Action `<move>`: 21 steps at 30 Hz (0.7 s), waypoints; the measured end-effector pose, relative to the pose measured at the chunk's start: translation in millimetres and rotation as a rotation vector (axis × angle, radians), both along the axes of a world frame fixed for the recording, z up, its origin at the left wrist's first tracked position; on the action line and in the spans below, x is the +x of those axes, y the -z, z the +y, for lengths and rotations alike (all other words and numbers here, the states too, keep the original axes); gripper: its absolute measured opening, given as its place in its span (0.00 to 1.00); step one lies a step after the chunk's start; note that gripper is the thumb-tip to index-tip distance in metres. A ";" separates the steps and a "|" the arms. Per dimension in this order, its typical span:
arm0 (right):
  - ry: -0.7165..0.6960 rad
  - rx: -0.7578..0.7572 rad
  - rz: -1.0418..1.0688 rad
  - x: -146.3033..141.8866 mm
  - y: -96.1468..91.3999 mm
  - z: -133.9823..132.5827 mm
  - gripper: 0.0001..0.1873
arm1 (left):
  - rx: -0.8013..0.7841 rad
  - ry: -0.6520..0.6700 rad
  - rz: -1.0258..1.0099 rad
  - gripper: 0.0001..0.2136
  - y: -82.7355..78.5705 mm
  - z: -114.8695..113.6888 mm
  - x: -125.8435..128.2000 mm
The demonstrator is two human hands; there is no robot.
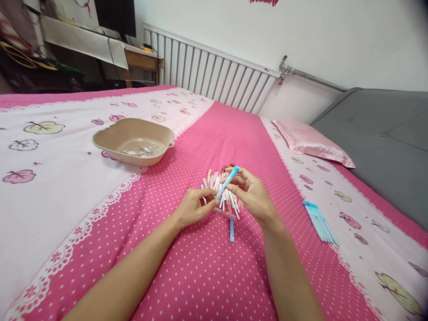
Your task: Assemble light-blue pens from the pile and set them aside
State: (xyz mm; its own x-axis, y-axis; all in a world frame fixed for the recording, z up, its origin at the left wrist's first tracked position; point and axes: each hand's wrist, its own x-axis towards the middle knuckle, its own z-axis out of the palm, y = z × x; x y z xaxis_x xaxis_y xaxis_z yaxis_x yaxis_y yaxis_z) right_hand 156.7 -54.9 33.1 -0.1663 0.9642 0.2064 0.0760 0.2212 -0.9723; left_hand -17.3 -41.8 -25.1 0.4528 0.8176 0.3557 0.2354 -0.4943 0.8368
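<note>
My left hand (194, 206) and my right hand (253, 194) meet over a pink dotted bedspread (207, 267). Together they pinch a light blue pen (228, 181), which tilts up to the right. The left fingers grip its lower end and the right fingers hold it near the top. Under the hands lies a pile of pink and white pens (223, 196). A single blue pen cap or short piece (231, 230) lies just in front of the pile.
A beige basin (133, 140) with some scraps inside sits to the far left. A row of blue pens (320, 222) lies at the right. A pink pillow (312, 142), a grey mattress (384, 147) and a white radiator (214, 76) lie beyond.
</note>
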 end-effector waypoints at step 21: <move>-0.065 0.007 -0.024 1.4 -2.8 -4.3 0.17 | -0.352 0.206 -0.215 0.10 -8.3 -2.1 -1.8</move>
State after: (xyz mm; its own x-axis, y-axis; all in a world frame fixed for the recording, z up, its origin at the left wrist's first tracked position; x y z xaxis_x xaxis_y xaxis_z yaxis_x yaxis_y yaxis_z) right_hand 158.1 -59.2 35.9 -0.2331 0.9499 0.2080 0.0842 0.2328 -0.9689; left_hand -19.1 -43.8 -16.8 0.5651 0.8059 0.1764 -0.0354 -0.1899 0.9812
